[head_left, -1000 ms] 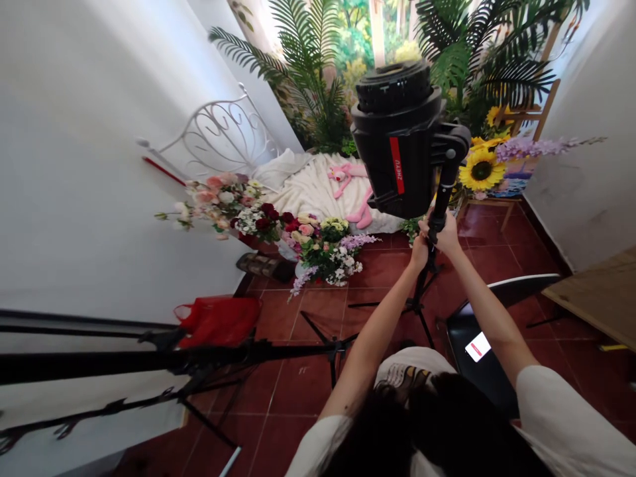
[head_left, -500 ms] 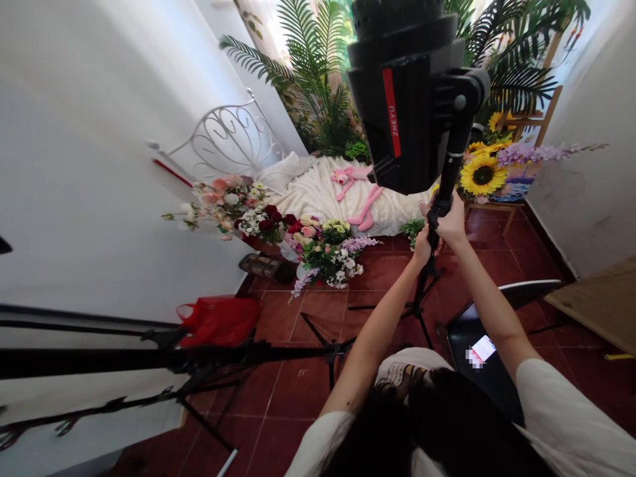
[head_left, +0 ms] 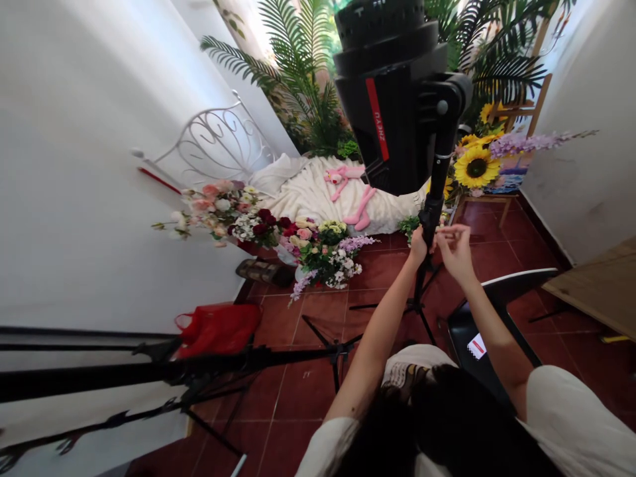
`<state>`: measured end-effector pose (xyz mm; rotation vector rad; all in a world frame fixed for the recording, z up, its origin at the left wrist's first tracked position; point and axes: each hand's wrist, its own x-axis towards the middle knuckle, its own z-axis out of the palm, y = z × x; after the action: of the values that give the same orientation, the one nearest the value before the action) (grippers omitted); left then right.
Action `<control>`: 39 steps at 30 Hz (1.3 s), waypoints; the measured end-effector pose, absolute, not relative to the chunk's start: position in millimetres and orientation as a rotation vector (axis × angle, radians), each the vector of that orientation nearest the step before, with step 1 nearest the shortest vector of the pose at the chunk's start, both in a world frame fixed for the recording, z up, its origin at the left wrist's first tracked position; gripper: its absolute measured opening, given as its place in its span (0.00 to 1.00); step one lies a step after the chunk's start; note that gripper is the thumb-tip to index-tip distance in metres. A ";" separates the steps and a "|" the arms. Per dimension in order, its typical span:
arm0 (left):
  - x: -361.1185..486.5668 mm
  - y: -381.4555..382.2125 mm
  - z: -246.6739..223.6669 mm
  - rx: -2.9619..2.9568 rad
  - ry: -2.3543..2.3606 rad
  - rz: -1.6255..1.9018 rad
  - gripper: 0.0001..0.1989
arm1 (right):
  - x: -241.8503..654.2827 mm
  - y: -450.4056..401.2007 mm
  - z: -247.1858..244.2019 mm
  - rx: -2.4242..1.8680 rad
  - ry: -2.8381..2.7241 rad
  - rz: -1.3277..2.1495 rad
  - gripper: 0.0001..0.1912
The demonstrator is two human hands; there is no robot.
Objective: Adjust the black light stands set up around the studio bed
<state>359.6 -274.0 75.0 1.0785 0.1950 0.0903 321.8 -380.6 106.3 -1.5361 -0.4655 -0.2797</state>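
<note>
A large black studio light with a red label sits on top of a black stand. My left hand is wrapped round the stand's pole below the light. Just right of the pole is my right hand, its thumb and index finger brought together at a joint of the stand; whatever they pinch is too small to make out. Behind the stand, a pink plush toy lies on a cream blanket.
Flower bunches stand at centre left, with a red bag below. Black stands cross the lower left. At the right are a black chair, sunflowers and a wooden board.
My right hand has come off the upper part of the pole and moved down and to its right side. My left hand still holds the pole. The view has shifted slightly.
</note>
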 end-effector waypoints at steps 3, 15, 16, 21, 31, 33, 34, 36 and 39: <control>361.2 -273.3 72.5 1.099 0.164 0.058 0.34 | 291.9 -392.0 69.1 -1.698 -0.381 -0.197 0.22; 365.3 -271.6 68.7 1.173 0.080 0.015 0.36 | 277.2 -386.5 31.2 -1.680 -0.155 -0.188 0.23; 365.3 -271.7 68.6 1.171 0.078 0.016 0.36 | 276.3 -386.9 30.5 -1.688 -0.143 -0.193 0.23; 366.0 -272.4 67.5 1.149 0.069 0.031 0.36 | 273.1 -386.9 26.0 -1.756 -0.111 -0.178 0.25; 367.0 -270.0 65.9 1.086 0.067 -0.031 0.37 | 285.4 -365.6 25.3 -1.147 0.205 0.306 0.15; 366.6 -269.9 66.9 1.077 0.065 -0.034 0.37 | 283.8 -362.8 29.4 -0.922 0.224 0.395 0.14; 366.2 -270.0 67.6 1.073 0.067 -0.033 0.36 | 282.7 -362.3 31.4 -0.832 0.230 0.428 0.15; 365.4 -270.1 69.3 1.057 0.076 -0.036 0.36 | 280.8 -362.8 34.8 -0.712 0.242 0.478 0.16; 364.5 -270.4 71.0 1.011 0.101 -0.060 0.34 | 278.9 -365.9 35.5 -0.678 0.239 0.506 0.16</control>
<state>364.5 -270.4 71.0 1.0107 0.1009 -0.0604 278.9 -365.9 35.5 -0.6779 0.2386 0.5061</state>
